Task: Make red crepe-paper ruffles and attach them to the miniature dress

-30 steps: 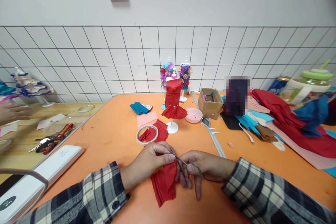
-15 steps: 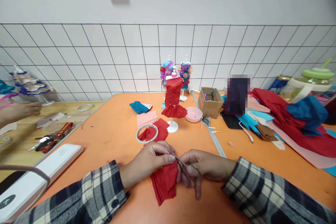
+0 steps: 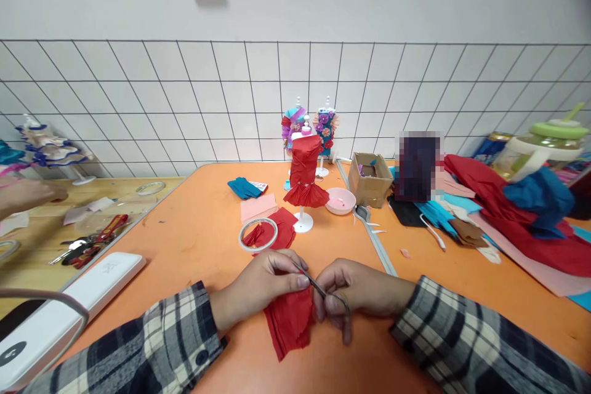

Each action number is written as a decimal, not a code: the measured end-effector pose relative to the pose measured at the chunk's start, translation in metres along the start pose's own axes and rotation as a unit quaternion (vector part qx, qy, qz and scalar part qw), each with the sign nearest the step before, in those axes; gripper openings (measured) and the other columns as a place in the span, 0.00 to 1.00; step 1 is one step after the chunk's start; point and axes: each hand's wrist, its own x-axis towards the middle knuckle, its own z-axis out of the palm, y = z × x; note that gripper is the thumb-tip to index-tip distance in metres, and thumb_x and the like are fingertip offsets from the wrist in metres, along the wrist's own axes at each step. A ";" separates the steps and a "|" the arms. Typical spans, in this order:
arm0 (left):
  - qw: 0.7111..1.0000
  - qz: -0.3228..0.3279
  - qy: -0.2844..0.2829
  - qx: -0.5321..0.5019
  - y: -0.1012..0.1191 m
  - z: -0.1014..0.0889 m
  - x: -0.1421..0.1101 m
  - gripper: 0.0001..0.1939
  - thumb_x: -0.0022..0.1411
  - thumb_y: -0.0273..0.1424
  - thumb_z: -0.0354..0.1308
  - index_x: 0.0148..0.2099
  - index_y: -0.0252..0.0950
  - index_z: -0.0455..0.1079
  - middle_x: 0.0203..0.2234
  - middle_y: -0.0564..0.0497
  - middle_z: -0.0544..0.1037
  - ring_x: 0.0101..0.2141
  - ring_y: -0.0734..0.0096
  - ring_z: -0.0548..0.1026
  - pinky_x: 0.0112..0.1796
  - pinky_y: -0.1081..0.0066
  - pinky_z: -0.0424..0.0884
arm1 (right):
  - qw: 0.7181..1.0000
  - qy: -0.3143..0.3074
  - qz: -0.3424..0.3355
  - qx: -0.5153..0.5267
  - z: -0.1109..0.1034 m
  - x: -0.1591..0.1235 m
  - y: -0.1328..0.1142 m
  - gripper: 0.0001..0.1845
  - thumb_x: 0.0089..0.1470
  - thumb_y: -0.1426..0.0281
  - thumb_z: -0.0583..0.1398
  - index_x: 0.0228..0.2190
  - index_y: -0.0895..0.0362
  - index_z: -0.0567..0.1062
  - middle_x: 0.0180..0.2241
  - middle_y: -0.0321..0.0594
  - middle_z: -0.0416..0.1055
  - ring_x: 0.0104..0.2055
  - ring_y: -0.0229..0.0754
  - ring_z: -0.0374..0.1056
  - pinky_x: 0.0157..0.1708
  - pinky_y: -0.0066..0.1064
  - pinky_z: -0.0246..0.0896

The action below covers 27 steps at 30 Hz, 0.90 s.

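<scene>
My left hand pinches the top of a folded piece of red crepe paper, which hangs down toward the orange table. In my right hand is a pair of scissors, fingers in the handle loops. Their blades point up and left at the paper's top edge, close to my left thumb. Beyond my hands stands a small white mannequin in a red paper dress. A roll of tape rests partly over another red paper piece.
A pink bowl and a cardboard box stand right of the mannequin. Coloured paper and a green-lidded jug are at the right. A white power bank lies left. Another person's hand is at the far left.
The scissors' blades and handles have come closer together, and my right fingers have drawn in. My left hand stays in place with the paper. The other person's hand has moved slightly left.
</scene>
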 end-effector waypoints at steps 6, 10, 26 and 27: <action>0.999 -0.013 0.018 -0.024 -0.002 0.001 0.000 0.16 0.53 0.42 0.67 0.28 0.33 0.78 0.29 0.48 0.76 0.33 0.68 0.74 0.38 0.69 0.68 | 1.000 -0.002 -0.012 0.018 0.002 -0.001 -0.003 0.29 0.46 0.50 0.66 0.37 0.64 0.73 0.29 0.40 0.70 0.25 0.30 0.63 0.20 0.20 0.65; 0.988 -0.055 0.124 -0.067 -0.004 -0.001 0.001 0.16 0.54 0.43 0.66 0.32 0.33 0.78 0.29 0.49 0.78 0.31 0.70 0.73 0.35 0.71 0.67 | 0.983 0.145 -0.015 -0.112 -0.008 -0.006 -0.016 0.29 0.44 0.52 0.66 0.41 0.57 0.69 0.31 0.38 0.72 0.26 0.34 0.65 0.23 0.24 0.64; 0.976 -0.062 0.209 0.030 0.010 0.003 0.000 0.13 0.50 0.39 0.66 0.30 0.34 0.78 0.25 0.50 0.80 0.27 0.70 0.72 0.30 0.73 0.66 | 0.850 0.354 0.142 -0.364 -0.039 -0.021 -0.026 0.30 0.45 0.67 0.66 0.51 0.55 0.66 0.26 0.31 0.69 0.21 0.35 0.62 0.21 0.26 0.52; 0.975 -0.058 0.209 0.041 0.011 0.004 0.000 0.12 0.50 0.39 0.66 0.29 0.34 0.78 0.25 0.50 0.80 0.27 0.70 0.72 0.31 0.72 0.66 | 0.863 0.350 0.131 -0.341 -0.038 -0.022 -0.028 0.32 0.44 0.67 0.66 0.52 0.55 0.65 0.26 0.31 0.70 0.21 0.34 0.61 0.21 0.26 0.52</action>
